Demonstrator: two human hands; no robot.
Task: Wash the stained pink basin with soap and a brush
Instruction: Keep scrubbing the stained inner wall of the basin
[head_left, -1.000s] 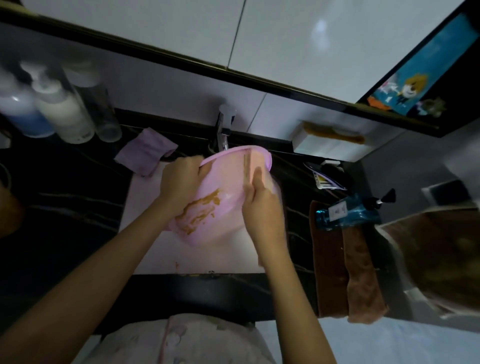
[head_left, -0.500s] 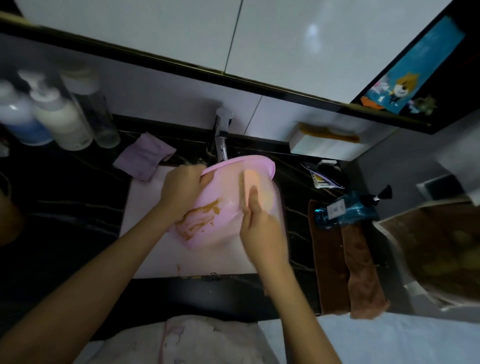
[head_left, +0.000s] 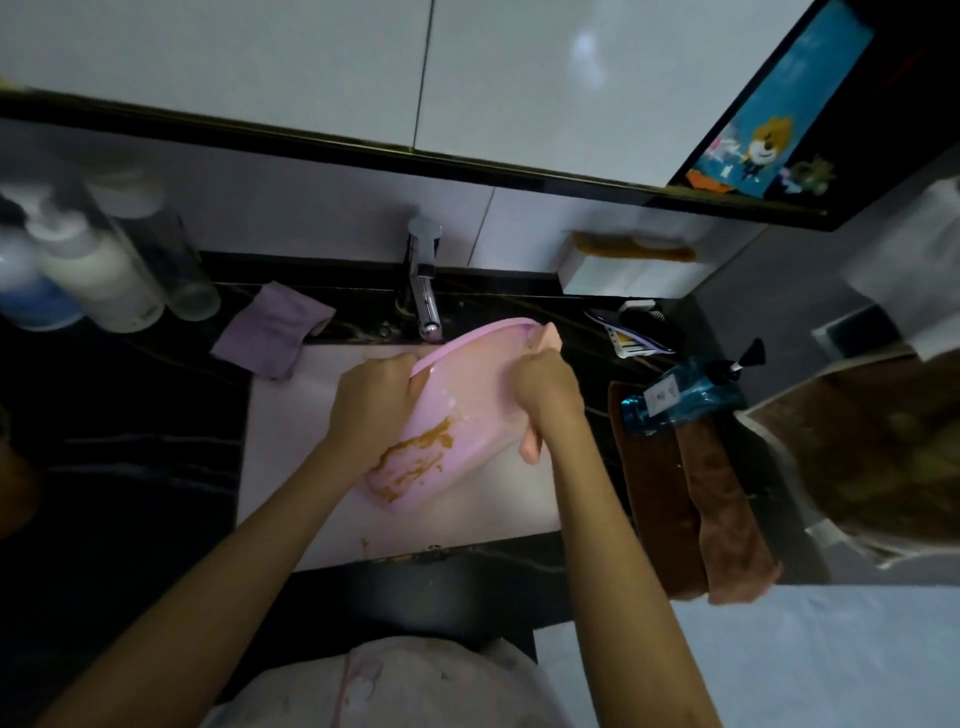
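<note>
- The pink basin (head_left: 467, 415) is tilted up on its side over the white sink (head_left: 291, 441) set in the black bench (head_left: 156, 467). Its upper rim is just below the tap (head_left: 423, 280) at the bench's far edge.
- A brown stain (head_left: 415, 452) is smeared across the basin's lower part; a smaller brown smear (head_left: 366, 543) lies at the sink's near edge.
- The left hand (head_left: 376, 400) has its grip clamped on the basin's left rim, fingers curled over it.
- The right hand (head_left: 548, 387) has its grip closed around a peach-coloured scrubber (head_left: 532, 447), held against the basin's right side. Whether it is a brush or a sponge cannot be told.
- At the bench's far-left corner stand three blurred bottles (head_left: 98, 275): one blue, one white, one clear. Their contents cannot be made out.
- A purple cloth (head_left: 272, 335) lies at the sink's far-left corner.
- On the bench's right side a blue pump bottle (head_left: 685, 395) lies on its side across brown towels (head_left: 654, 488).
</note>
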